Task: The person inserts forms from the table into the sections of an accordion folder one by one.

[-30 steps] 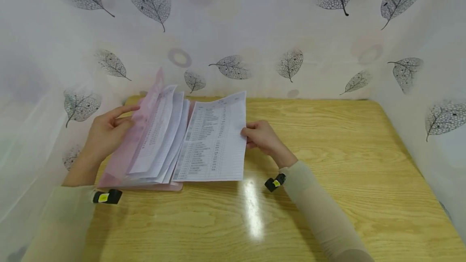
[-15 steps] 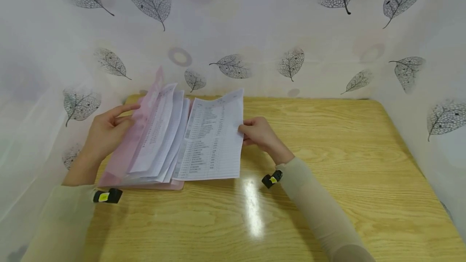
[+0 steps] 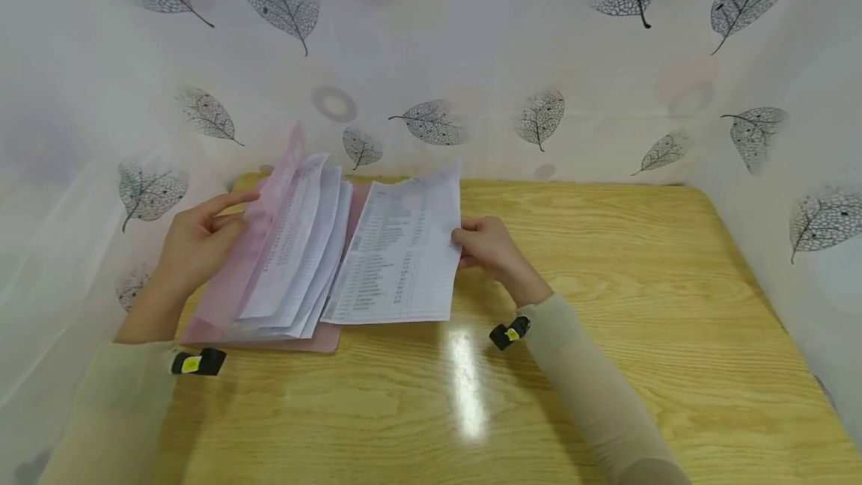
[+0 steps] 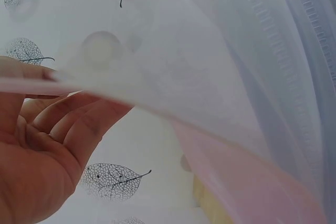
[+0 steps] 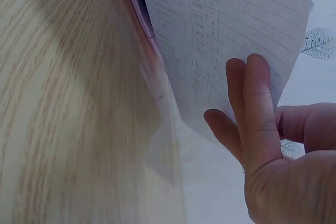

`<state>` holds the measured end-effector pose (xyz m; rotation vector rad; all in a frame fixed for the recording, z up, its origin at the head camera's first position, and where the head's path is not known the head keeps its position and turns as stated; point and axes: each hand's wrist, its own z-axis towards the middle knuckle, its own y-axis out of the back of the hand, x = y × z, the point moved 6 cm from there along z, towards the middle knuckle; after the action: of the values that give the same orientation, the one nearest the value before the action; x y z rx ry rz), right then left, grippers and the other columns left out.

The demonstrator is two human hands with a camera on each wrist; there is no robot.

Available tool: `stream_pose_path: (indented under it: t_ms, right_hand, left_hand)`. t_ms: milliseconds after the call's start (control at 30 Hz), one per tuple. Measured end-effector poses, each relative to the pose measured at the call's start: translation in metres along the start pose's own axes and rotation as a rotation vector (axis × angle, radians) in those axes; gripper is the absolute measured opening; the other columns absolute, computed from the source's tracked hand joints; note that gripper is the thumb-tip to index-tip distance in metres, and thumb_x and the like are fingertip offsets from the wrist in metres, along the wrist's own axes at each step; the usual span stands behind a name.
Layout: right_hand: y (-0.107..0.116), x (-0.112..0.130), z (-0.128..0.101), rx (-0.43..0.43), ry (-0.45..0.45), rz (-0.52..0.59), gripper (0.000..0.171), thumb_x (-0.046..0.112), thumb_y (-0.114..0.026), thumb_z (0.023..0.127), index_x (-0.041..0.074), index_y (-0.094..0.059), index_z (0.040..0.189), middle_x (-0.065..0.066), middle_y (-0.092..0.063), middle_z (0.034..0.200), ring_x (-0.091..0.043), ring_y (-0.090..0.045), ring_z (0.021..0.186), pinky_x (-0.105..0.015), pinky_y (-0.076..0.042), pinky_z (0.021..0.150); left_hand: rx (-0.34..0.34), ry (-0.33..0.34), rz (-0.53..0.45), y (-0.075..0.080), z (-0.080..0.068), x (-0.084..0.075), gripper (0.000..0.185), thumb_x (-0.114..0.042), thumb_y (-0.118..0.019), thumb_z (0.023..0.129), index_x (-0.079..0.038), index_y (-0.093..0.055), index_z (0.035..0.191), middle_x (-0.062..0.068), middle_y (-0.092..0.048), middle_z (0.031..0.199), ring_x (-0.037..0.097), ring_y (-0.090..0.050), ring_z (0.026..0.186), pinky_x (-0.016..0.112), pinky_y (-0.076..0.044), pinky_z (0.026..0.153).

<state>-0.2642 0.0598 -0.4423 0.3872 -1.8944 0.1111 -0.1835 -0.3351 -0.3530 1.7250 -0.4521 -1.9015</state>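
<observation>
A pink folder point(image 3: 269, 275) is lying open at the left end of the wooden counter point(image 3: 606, 283), its front cover raised and a fan of white printed sheets point(image 3: 303, 238) standing up inside it. The folder is translucent and pale pink; the sheets are carrying columns of small dark print. The left hand point(image 3: 195, 245) is holding the raised cover from the folder's left side, fingers point(image 3: 229, 204) loosely extended along it, thumb behind. The right hand point(image 3: 488, 249) is pinching the right edge of a single printed page point(image 3: 400, 253), which is lifting clear of the folder's right half with its outer edge off the counter.

The head view is showing the whole layout: folder, both hands, beige sleeves and a leaf-patterned curtain point(image 3: 471, 58) hanging behind the counter. The left wrist view is showing the cover point(image 4: 252, 182) from beneath, pink and see-through, with the palm point(image 4: 37, 156) and fingers curving up to its edge. The right wrist view is showing the page's underside point(image 5: 231, 40) bowing upward, with fingers point(image 5: 257, 108) lying flat against it, and the folder's pink edge point(image 5: 137, 11) lying on the counter's grain.
</observation>
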Motion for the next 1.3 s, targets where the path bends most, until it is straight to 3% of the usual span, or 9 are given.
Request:
stream_pose_path:
  t_ms: [267, 433, 567, 800, 1000, 1200, 1300]
  right_hand:
    - [-0.013, 0.017, -0.006, 0.048, 0.099, -0.101, 0.035, 0.006, -0.055, 0.098, -0.013, -0.071, 0.123, -0.033, -0.074, 0.112, -0.022, -0.077, 0.073, -0.034, -0.064, 0.065]
    - [-0.018, 0.023, -0.007, 0.064, 0.099, -0.098, 0.036, 0.006, -0.054, 0.099, -0.012, -0.07, 0.126, -0.031, -0.075, 0.111, -0.021, -0.077, 0.073, -0.034, -0.064, 0.066]
    - [-0.02, 0.026, -0.009, 0.08, 0.096, -0.094, 0.035, 0.006, -0.054, 0.099, -0.012, -0.071, 0.124, -0.03, -0.076, 0.109, -0.022, -0.077, 0.072, -0.035, -0.064, 0.064]
    - [-0.024, 0.03, -0.015, 0.137, 0.092, -0.14, 0.029, 0.003, -0.055, 0.097, -0.015, -0.073, 0.112, -0.03, -0.076, 0.103, -0.023, -0.076, 0.07, -0.041, -0.064, 0.065]
    - [-0.026, 0.029, -0.014, 0.151, 0.125, -0.123, 0.035, 0.002, -0.053, 0.098, -0.013, -0.07, 0.125, -0.031, -0.075, 0.111, -0.025, -0.078, 0.077, -0.039, -0.065, 0.067]
    - [-0.023, 0.024, -0.011, 0.118, 0.156, -0.096, 0.044, 0.002, -0.05, 0.099, -0.01, -0.062, 0.139, -0.032, -0.073, 0.118, -0.025, -0.078, 0.079, -0.038, -0.065, 0.069]
    - [-0.023, 0.022, -0.009, 0.113, 0.15, -0.07, 0.043, 0.002, -0.051, 0.098, -0.011, -0.063, 0.138, -0.033, -0.073, 0.116, -0.023, -0.078, 0.076, -0.038, -0.065, 0.07]
  left_hand:
    - [-0.004, -0.005, -0.003, 0.0, 0.0, 0.001, 0.041, -0.012, -0.058, 0.104, -0.01, -0.065, 0.145, -0.039, -0.068, 0.087, -0.022, -0.063, 0.091, 0.014, -0.044, 0.057]
    - [-0.021, -0.013, 0.01, 0.0, 0.0, 0.001, 0.041, -0.012, -0.058, 0.103, -0.01, -0.066, 0.143, -0.032, -0.071, 0.076, -0.016, -0.062, 0.078, 0.024, -0.034, 0.046]
    - [-0.024, -0.01, 0.013, 0.0, 0.001, 0.002, 0.041, -0.011, -0.058, 0.103, -0.008, -0.065, 0.143, -0.029, -0.071, 0.072, -0.016, -0.061, 0.077, 0.025, -0.032, 0.045]
    - [-0.028, 0.015, 0.027, 0.001, 0.003, 0.003, 0.042, -0.01, -0.057, 0.103, -0.006, -0.064, 0.144, -0.04, -0.066, 0.078, -0.023, -0.061, 0.088, 0.018, -0.039, 0.052]
    - [-0.018, 0.008, 0.008, -0.001, 0.002, 0.004, 0.043, -0.009, -0.057, 0.103, -0.004, -0.062, 0.145, -0.044, -0.063, 0.084, -0.026, -0.06, 0.091, 0.009, -0.046, 0.065]
    - [-0.021, 0.006, 0.004, -0.001, 0.002, 0.004, 0.043, -0.008, -0.057, 0.103, -0.004, -0.062, 0.145, -0.043, -0.065, 0.084, -0.025, -0.061, 0.092, 0.01, -0.046, 0.063]
    - [-0.018, 0.006, 0.007, -0.001, 0.002, 0.003, 0.043, -0.008, -0.056, 0.103, -0.004, -0.062, 0.145, -0.04, -0.067, 0.081, -0.025, -0.061, 0.091, 0.013, -0.044, 0.059]
